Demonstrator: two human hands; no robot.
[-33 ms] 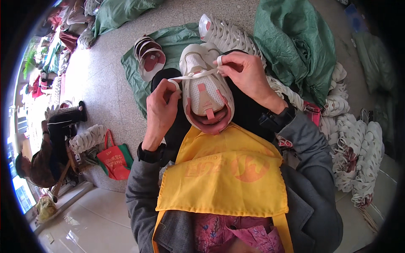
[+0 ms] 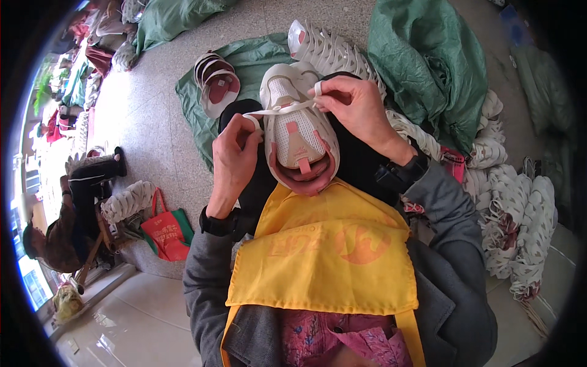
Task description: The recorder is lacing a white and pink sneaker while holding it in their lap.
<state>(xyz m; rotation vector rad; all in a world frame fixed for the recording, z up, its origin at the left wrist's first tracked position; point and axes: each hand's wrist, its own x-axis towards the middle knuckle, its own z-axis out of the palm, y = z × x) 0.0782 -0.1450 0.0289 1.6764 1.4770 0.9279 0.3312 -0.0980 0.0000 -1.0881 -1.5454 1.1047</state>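
Note:
A white and beige mesh shoe upper (image 2: 298,137) with pink lining rests on my lap, its heel opening toward me. A white shoelace (image 2: 278,111) crosses its front, stretched between my hands and crossed or knotted near the middle. My left hand (image 2: 234,159) pinches the lace at the upper's left side, a small loop showing at the fingers. At the upper right, my right hand (image 2: 362,116) has thumb and index finger closed on the lace, with a short piece standing up above the fingertips. The yellow apron (image 2: 324,263) lies just below the heel opening.
A green sack (image 2: 425,67) stands at the upper right. White shoe uppers (image 2: 520,223) lie bundled at the right and in a row (image 2: 333,52) ahead. Nested uppers (image 2: 219,85) sit on green cloth (image 2: 192,116). At the left are a red-green bag (image 2: 166,232) and a seated person (image 2: 61,235).

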